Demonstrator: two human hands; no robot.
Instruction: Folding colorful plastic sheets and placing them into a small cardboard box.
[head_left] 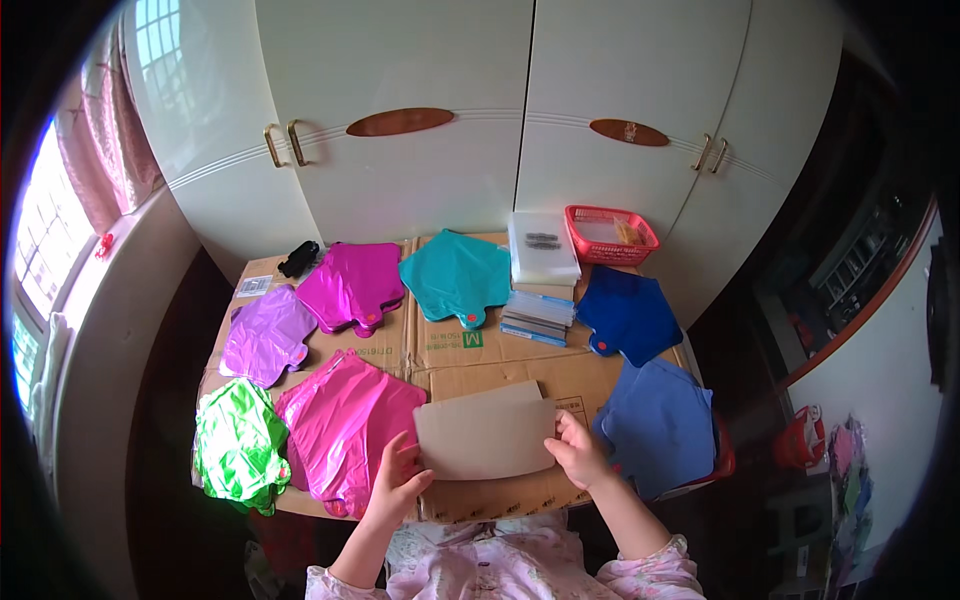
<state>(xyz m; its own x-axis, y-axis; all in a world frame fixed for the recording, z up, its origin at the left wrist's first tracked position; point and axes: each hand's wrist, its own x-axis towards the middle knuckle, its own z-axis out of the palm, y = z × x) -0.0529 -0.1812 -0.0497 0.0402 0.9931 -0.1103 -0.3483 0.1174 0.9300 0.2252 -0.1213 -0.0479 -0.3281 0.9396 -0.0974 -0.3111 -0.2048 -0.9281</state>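
Beige card (485, 440): held over the near part of the cardboard (455, 355). Right hand (582, 456): thumb and fingers pinch its right edge. Left hand (396, 484): thumb and fingers stand parted at its left edge.

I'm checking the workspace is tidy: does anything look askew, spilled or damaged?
The stack of thin pieces, in front of the white stack, looks slightly askew: its edges fan out unevenly. No spill or clear damage shows.
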